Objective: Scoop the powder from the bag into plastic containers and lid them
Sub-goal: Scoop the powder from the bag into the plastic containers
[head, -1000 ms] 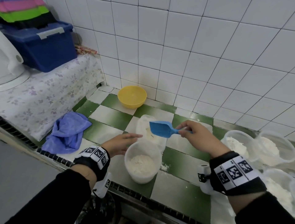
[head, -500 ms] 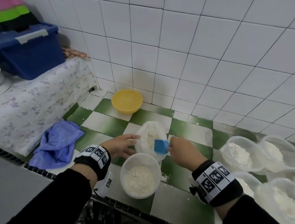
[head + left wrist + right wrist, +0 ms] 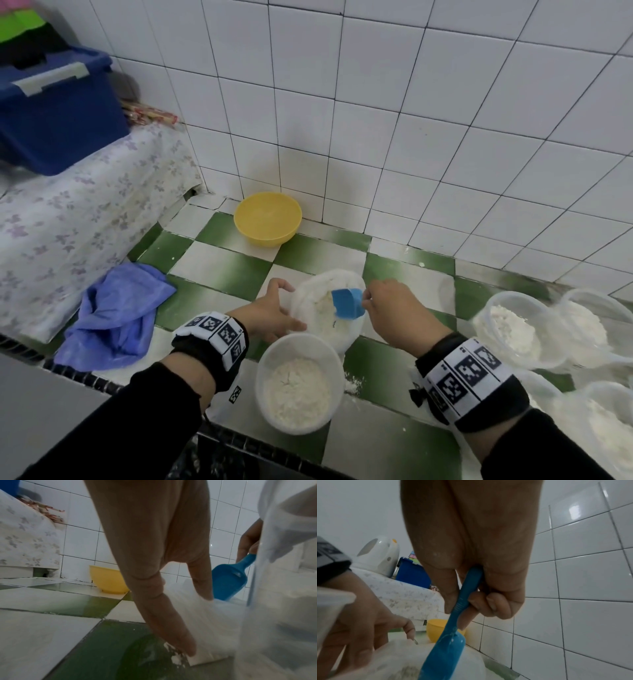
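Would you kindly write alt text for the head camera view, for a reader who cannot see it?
A right hand dips a blue scoop into an open bag of white powder while the left hand steadies the bag's side. A half-filled plastic container stands in front on a green-and-white tiled counter; a yellow bowl sits by the wall.

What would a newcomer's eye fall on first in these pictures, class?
Probably the blue scoop, gripped by the right hand and dipped into the open bag of white powder at the centre, while the left hand steadies the bag's side. Next, the yellow bowl against the tiled wall, and the powder-filled plastic container nearest the person.
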A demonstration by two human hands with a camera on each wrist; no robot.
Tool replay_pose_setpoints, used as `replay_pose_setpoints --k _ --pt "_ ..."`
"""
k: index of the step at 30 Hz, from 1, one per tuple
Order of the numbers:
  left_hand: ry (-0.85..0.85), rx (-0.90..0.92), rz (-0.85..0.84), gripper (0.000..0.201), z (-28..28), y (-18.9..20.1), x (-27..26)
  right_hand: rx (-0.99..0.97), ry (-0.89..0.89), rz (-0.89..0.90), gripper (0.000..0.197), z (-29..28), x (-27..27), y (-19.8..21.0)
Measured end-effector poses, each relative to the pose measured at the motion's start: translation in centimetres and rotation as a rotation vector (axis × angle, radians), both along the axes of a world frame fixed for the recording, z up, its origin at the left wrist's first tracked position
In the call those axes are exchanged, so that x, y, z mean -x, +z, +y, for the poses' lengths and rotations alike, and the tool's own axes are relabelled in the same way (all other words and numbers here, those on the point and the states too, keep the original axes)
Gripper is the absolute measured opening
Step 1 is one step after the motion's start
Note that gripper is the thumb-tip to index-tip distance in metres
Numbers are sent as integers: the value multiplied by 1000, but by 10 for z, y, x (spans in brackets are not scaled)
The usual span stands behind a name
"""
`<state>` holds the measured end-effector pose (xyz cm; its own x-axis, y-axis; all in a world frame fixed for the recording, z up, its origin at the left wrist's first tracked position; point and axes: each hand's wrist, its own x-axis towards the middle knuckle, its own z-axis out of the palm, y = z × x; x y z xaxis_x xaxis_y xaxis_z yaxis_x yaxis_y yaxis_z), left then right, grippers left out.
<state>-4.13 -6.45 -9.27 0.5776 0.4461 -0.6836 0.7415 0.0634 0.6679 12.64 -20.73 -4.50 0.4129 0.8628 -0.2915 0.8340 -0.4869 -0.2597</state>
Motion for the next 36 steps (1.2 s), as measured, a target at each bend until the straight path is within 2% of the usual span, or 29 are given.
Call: replay_pose_setpoints --k 2,8,12,15,19,22,26,29,31,36 --pt "-19 -23 12 69 1 -3 0 30 42 -15 21 3 -2 -7" --pt "22 -50 -51 62 0 -11 0 43 -96 263 17 -1 -17 -4" --pt "42 -76 -76 58 0 -12 -3 88 -130 347 14 -13 -17 -6" --pt "160 -93 -116 56 3 -9 -7 103 -149 408 12 -19 -11 -9" --pt "313 -223 -167 53 13 -9 -9 104 -204 526 13 -20 3 -14" --pt "348 -271 -161 43 14 -8 -6 53 -197 446 13 -18 7 -13" --pt "222 -292 -146 28 7 -6 0 -3 -141 284 14 -14 5 -5" --pt "36 -206 -150 24 1 -4 2 1 -125 273 16 -11 0 -5" --pt "-63 -201 -88 23 1 -5 2 22 -134 303 14 -10 -4 -8" --pt "-65 -166 -26 31 4 -10 0 47 -160 373 12 -11 -18 -18"
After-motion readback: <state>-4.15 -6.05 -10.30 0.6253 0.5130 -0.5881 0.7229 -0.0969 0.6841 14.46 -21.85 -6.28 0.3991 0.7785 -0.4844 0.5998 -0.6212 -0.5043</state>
